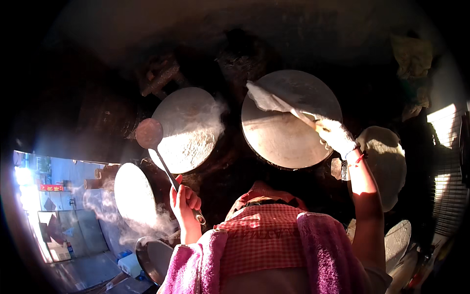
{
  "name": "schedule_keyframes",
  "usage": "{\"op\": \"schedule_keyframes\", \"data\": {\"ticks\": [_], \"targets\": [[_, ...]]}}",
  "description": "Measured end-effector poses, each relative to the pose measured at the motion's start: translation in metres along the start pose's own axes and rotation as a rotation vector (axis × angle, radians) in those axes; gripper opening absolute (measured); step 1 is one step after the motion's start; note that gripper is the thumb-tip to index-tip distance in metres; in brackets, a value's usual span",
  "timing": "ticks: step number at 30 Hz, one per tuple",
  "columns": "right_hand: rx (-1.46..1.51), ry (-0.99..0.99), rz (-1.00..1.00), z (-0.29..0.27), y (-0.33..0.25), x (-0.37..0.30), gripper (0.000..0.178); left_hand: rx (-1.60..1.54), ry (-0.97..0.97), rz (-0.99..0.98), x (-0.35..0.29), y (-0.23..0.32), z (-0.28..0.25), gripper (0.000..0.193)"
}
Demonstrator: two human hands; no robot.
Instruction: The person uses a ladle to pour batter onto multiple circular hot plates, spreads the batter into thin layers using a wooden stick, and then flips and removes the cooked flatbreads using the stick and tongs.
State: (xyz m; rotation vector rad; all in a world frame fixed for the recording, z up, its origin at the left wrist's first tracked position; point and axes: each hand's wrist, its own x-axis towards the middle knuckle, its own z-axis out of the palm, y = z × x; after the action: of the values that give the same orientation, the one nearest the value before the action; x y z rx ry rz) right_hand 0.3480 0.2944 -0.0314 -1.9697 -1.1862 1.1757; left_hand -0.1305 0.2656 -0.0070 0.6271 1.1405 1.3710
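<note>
My left hand (185,198) is wrapped round the dark handle of a ladle (149,133), whose round reddish-brown bowl overlaps the left edge of a round griddle (188,147). A pale layer covers that griddle, and steam drifts off its right side. My right hand (335,136), in a white glove, grips a pale stick (301,116) that widens into a white, cloth-like or batter-coated end (264,98). The stick reaches across a larger round griddle (284,144) with a smooth pale surface; whether its end touches the surface I cannot tell.
Another white-covered griddle (134,193) steams at the left, above a metal bowl (152,257). On the right, near my right forearm, are a pale round griddle (384,166) and another pale round surface (397,242). A purple towel (323,240) hangs over my checked apron (259,232).
</note>
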Motion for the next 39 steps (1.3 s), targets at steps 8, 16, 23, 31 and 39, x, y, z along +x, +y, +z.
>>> {"op": "schedule_keyframes", "data": {"ticks": [8, 16, 23, 31, 39], "targets": [[0.181, 0.162, -0.015, -0.024, 0.050, 0.034, 0.036, 0.110, -0.088, -0.082, 0.035, -0.004, 0.005, 0.036], [0.097, 0.089, -0.144, -0.024, 0.082, -0.036, 0.026, 1.114, -0.343, 0.257, 0.060, -0.032, 0.020, 0.053], [0.325, -0.058, 0.056, 0.019, 0.033, -0.006, 0.030, 1.364, -0.407, 0.379, 0.046, -0.051, 0.059, 0.059], [-0.143, 0.186, -0.338, 0.065, 0.138, -0.115, 0.032, 1.272, -0.560, 0.271, -0.040, -0.037, 0.023, 0.063], [0.404, 0.411, 0.679, 0.228, 0.199, -0.194, 0.032, 0.901, -0.988, 0.318, -0.001, -0.077, 0.029, 0.061]]}}
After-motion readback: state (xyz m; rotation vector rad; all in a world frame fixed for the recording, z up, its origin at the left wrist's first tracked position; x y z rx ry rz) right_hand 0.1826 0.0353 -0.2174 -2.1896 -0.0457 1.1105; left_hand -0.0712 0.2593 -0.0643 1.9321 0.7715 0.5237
